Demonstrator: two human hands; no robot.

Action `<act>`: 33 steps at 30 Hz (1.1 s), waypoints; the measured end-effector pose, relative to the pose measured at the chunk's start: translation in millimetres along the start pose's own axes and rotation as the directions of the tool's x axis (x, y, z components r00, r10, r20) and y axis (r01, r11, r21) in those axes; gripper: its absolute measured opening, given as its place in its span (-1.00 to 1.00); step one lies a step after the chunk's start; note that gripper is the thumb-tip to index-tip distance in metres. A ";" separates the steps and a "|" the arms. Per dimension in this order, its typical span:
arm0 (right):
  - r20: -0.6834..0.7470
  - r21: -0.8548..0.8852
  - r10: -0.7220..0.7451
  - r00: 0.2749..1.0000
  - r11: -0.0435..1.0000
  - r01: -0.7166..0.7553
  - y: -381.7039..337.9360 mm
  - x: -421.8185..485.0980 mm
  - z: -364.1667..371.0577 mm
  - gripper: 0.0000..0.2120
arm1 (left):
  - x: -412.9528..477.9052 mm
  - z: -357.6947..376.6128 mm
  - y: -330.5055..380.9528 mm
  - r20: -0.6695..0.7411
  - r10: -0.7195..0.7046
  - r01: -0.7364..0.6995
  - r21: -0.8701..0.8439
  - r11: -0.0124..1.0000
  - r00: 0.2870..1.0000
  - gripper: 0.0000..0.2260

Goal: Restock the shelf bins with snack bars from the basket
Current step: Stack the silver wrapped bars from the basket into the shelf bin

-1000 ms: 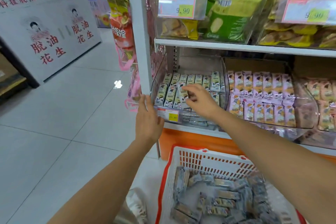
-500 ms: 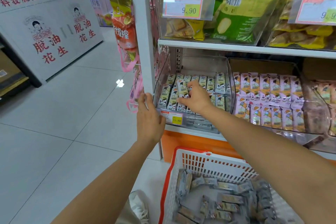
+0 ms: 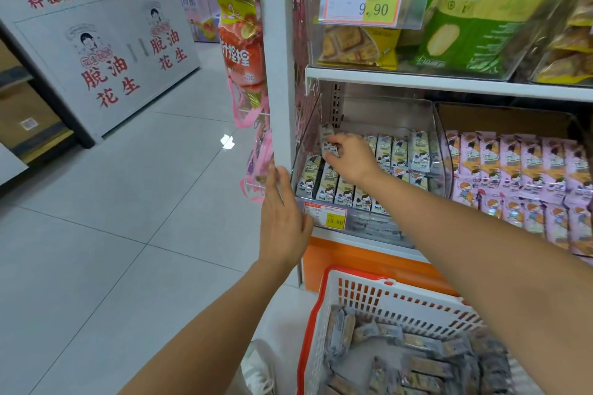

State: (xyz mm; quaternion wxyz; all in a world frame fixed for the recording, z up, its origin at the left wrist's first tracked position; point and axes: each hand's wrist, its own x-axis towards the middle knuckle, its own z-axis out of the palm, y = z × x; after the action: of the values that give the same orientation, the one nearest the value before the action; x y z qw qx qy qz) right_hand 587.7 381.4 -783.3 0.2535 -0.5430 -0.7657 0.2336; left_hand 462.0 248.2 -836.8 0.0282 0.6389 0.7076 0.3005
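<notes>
Head view: I am watching the person's right hand reaching into the clear plastic shelf bin on the lower shelf. Its fingers are curling round one pale-wrapped snack bar at the bin's back-left corner. That bar is standing tilted, not yet seated in a row.

The left hand is lying flat, fingers straight and holding nothing, against the bin's front-left corner beside the white metal shelf upright. Just right of it sits the red-and-yellow price label on the bin's front.

Rows of matching cream-and-grey bars are standing on end across the front and middle of the bin. The red-and-white plastic basket is sitting below the shelf, with many loose grey-wrapped bars lying in it.

Step in hand, as I am judging it: setting one bar into the back row. With that much stock in the basket, the restocking is looking well short of done.

Next move is calling for:
- squaring the bar upright against its neighbours;
- letting go;
- lifting the hand out over the front rows without toppling them;
- going down to the basket for more.
</notes>
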 end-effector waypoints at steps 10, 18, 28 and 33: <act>0.170 0.004 0.028 0.985 1.000 -0.029 -1.6 18.1 4.4 -0.49 | 0.5 1.9 -3.2 -0.007 0.020 -0.020 0.013 1.000 1.000 -0.22; 0.296 0.092 0.001 0.955 0.995 -0.029 -4.9 4.9 -1.2 -0.39 | -0.1 -0.4 -4.0 0.018 0.015 -0.015 0.017 1.000 1.000 -0.21; -0.051 0.292 -0.070 0.996 0.953 0.082 -6.8 -79.9 -29.3 -0.69 | -41.0 -9.3 20.1 0.068 -0.007 0.001 0.090 0.996 0.998 -0.35; -0.076 0.242 -0.093 0.993 0.964 0.109 22.8 -154.0 -20.3 -0.74 | -104.0 18.3 26.4 0.250 0.031 -0.055 0.089 0.994 0.968 -0.57</act>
State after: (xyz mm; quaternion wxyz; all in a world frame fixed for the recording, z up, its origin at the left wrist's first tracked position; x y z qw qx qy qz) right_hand 660.3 243.6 -802.9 0.3545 -0.4749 -0.7491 0.2959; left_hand 512.2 159.6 -875.3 0.0795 0.6871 0.6982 0.1846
